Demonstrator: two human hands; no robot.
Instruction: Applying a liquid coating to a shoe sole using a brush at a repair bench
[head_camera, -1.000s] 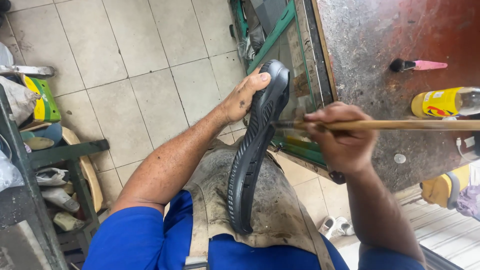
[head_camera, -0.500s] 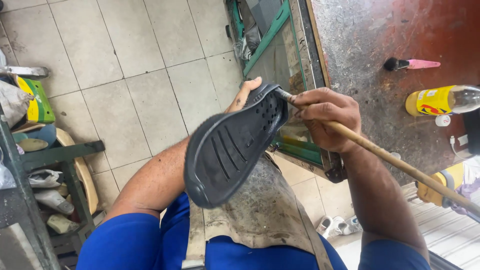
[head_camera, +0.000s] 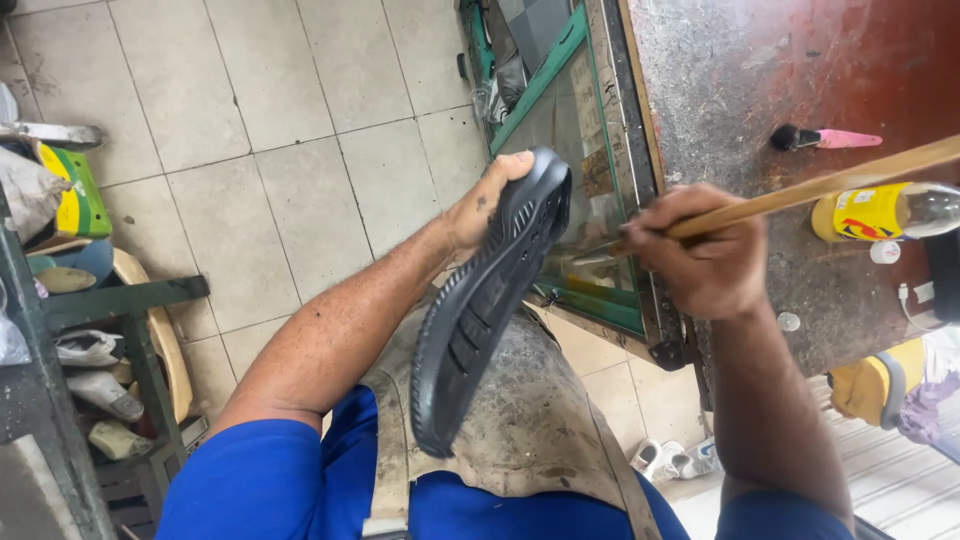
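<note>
My left hand (head_camera: 485, 205) grips a black rubber shoe sole (head_camera: 480, 300) by its far end and holds it on edge over my lap, the ridged tread facing left. My right hand (head_camera: 705, 255) is closed around a long wooden-handled brush (head_camera: 820, 185). The brush's tip points at the inner side of the sole near its top, and the handle runs up to the right over the bench. A worn leather apron (head_camera: 520, 420) covers my lap beneath the sole.
A stained red-brown workbench (head_camera: 780, 80) lies to the right, bearing a yellow-labelled bottle (head_camera: 880, 212) and a small pink-handled brush (head_camera: 825, 138). A green-framed glass cabinet (head_camera: 560, 110) stands ahead. At left a green metal rack (head_camera: 110, 300) holds shoes and bags. Tiled floor (head_camera: 250, 150) lies between.
The sole has turned from showing its tread face to standing on edge. The brush handle has swung from pointing down-right to pointing up-right.
</note>
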